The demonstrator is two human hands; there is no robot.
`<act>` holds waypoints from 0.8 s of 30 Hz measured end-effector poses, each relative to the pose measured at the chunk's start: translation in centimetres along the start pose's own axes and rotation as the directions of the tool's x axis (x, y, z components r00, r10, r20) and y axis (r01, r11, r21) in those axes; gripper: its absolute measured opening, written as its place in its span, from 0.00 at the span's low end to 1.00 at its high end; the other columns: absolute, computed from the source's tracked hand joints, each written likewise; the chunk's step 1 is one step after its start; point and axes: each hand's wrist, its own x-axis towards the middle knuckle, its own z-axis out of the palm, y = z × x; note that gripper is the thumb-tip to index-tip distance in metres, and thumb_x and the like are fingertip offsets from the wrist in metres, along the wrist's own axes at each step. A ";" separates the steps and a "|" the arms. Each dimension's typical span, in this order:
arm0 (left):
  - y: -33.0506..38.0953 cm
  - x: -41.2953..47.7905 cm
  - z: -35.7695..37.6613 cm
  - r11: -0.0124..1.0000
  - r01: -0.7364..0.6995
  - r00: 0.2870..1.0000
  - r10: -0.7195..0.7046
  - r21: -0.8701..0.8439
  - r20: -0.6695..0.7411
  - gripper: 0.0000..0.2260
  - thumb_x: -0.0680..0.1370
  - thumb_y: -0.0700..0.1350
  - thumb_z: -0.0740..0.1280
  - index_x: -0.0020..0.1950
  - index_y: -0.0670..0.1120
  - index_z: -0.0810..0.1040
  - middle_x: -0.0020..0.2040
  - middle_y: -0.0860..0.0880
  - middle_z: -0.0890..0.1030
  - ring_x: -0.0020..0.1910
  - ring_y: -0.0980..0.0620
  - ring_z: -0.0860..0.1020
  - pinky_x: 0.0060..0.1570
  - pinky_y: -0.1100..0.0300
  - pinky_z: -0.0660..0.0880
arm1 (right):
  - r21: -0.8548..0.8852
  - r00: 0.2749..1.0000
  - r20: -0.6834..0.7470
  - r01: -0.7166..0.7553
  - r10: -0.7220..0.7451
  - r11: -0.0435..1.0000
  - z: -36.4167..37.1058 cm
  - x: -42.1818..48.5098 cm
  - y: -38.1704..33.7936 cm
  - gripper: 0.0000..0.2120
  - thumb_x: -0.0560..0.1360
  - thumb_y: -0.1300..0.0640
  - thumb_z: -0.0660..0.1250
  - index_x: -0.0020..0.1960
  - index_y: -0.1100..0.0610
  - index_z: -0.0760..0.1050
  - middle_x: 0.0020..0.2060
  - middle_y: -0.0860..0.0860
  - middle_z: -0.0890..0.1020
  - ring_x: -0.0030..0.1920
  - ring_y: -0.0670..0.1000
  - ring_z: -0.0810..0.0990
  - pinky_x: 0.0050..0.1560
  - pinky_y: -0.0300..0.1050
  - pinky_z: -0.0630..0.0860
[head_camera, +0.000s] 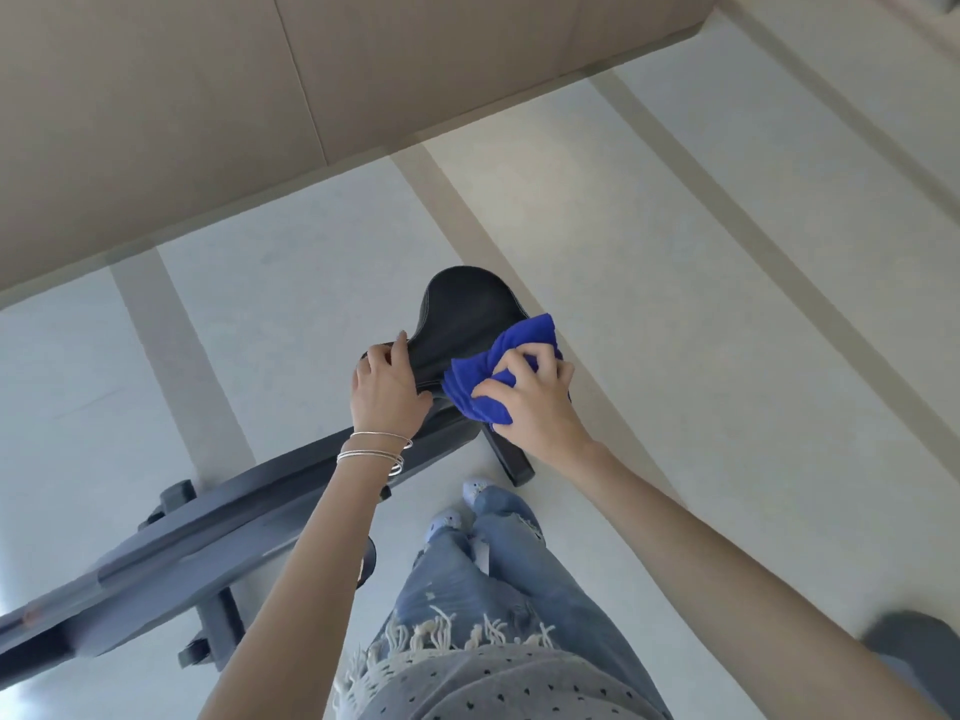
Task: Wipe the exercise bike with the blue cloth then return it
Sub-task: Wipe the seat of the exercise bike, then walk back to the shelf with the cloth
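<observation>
Jeans (519, 563) with torn knees and pale shoes (445, 521) show closest to the camera, where the person stands beside the exercise bike (208, 527). Its dark frame runs from the lower left up toward the seat. Thin bangles (374, 452) ring the left wrist.

A bit farther out, the left hand (387, 392) holds the near end of the black seat (462, 314). Its grip is closed, with the fingers curled over the rim. Just to the right, the right hand (535, 402) has its grip closed round the blue cloth (488, 376). The cloth is bunched up in that hand and pressed on the right side of the seat.

The step in hand looks like wiping the seat. To do it well, the left hand should hold the seat firm while the right hand rubs in long strokes from the near end to the far end. The cloth would likely clean more if it were spread flatter. The sides and the rim need a pass too, and the frame below probably needs its turn.

Beyond the seat lies the pale floor (675, 356) with tan stripes. Farthest off stands a beige wall (208, 96).
</observation>
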 end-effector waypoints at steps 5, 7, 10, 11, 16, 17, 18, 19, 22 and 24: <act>2.9 -1.1 -0.4 0.982 -0.184 0.980 0.179 -0.051 -0.088 0.29 0.73 0.40 0.68 0.73 0.42 0.62 0.69 0.38 0.66 0.64 0.36 0.68 0.63 0.44 0.68 | 0.092 0.996 -0.026 -0.082 0.084 0.992 0.5 -3.3 1.8 0.15 0.59 0.59 0.76 0.44 0.49 0.79 0.46 0.52 0.79 0.54 0.56 0.65 0.42 0.51 0.69; 4.7 -1.7 -0.1 0.956 -0.289 0.954 0.283 -0.049 -0.098 0.26 0.73 0.37 0.67 0.71 0.41 0.67 0.69 0.39 0.69 0.66 0.38 0.68 0.65 0.47 0.68 | 0.137 0.987 0.023 -0.158 0.156 0.978 0.5 -4.4 2.4 0.17 0.58 0.60 0.77 0.45 0.49 0.79 0.46 0.52 0.78 0.54 0.56 0.65 0.41 0.51 0.66; 7.3 -2.8 1.0 0.894 -0.447 0.894 0.444 -0.037 -0.064 0.22 0.72 0.35 0.67 0.66 0.39 0.72 0.65 0.39 0.73 0.66 0.38 0.69 0.65 0.47 0.69 | 0.173 0.946 0.157 -0.308 0.282 0.936 0.7 -6.2 4.3 0.19 0.59 0.58 0.77 0.49 0.49 0.80 0.50 0.53 0.78 0.56 0.61 0.70 0.45 0.52 0.63; 8.0 -3.2 1.6 0.871 -0.490 0.871 0.489 -0.032 -0.043 0.21 0.72 0.34 0.67 0.65 0.38 0.73 0.64 0.38 0.74 0.65 0.37 0.70 0.64 0.46 0.70 | 0.172 0.924 0.202 -0.360 0.325 0.917 0.8 -7.2 5.2 0.19 0.62 0.57 0.76 0.52 0.48 0.79 0.53 0.52 0.77 0.58 0.60 0.70 0.47 0.52 0.62; 12.0 -4.4 4.9 0.808 -0.589 0.804 0.586 0.002 0.100 0.22 0.70 0.32 0.64 0.64 0.40 0.74 0.63 0.39 0.75 0.66 0.38 0.69 0.63 0.45 0.70 | 0.150 0.810 0.251 -0.573 0.530 0.805 0.0 -13.7 11.1 0.19 0.66 0.55 0.71 0.57 0.47 0.77 0.57 0.48 0.74 0.60 0.56 0.67 0.50 0.51 0.64; 12.9 -4.5 5.6 0.798 -0.603 0.792 0.595 0.017 0.134 0.22 0.71 0.32 0.63 0.65 0.41 0.74 0.64 0.40 0.75 0.66 0.39 0.69 0.63 0.46 0.70 | 0.157 0.787 0.230 -0.610 0.572 0.777 -0.5 -15.0 12.3 0.19 0.66 0.56 0.72 0.57 0.47 0.77 0.57 0.48 0.74 0.60 0.56 0.67 0.49 0.49 0.63; 14.0 -4.7 6.4 0.787 -0.616 0.780 0.601 0.044 0.174 0.23 0.71 0.33 0.63 0.66 0.42 0.73 0.65 0.41 0.74 0.67 0.40 0.68 0.64 0.47 0.69 | 0.163 0.764 0.208 -0.642 0.610 0.749 -1.0 -16.2 13.5 0.20 0.66 0.56 0.72 0.56 0.47 0.77 0.57 0.48 0.74 0.60 0.55 0.67 0.49 0.48 0.62; 15.1 -4.9 7.2 0.771 -0.632 0.766 0.604 0.082 0.220 0.23 0.73 0.35 0.62 0.68 0.44 0.71 0.67 0.43 0.72 0.69 0.42 0.67 0.65 0.49 0.68 | 0.171 0.740 0.188 -0.672 0.646 0.721 -1.6 -17.4 14.7 0.20 0.66 0.56 0.72 0.56 0.47 0.77 0.57 0.48 0.75 0.60 0.56 0.67 0.48 0.48 0.62; 19.2 -5.7 9.6 0.698 -0.693 0.710 0.619 0.180 0.335 0.24 0.76 0.41 0.60 0.72 0.48 0.64 0.71 0.47 0.67 0.72 0.47 0.61 0.67 0.53 0.63 | 0.197 0.670 0.145 -0.741 0.728 0.642 -3.3 -20.8 18.2 0.20 0.66 0.57 0.72 0.57 0.47 0.77 0.57 0.48 0.75 0.60 0.57 0.67 0.49 0.50 0.64; 22.5 -6.5 11.0 0.644 -0.732 0.674 0.636 0.223 0.375 0.25 0.76 0.44 0.59 0.73 0.49 0.61 0.72 0.47 0.66 0.73 0.47 0.60 0.69 0.53 0.60 | 0.215 0.625 0.135 -0.776 0.769 0.593 -4.4 -23.1 20.3 0.20 0.66 0.57 0.72 0.57 0.47 0.77 0.58 0.48 0.74 0.60 0.56 0.66 0.49 0.50 0.64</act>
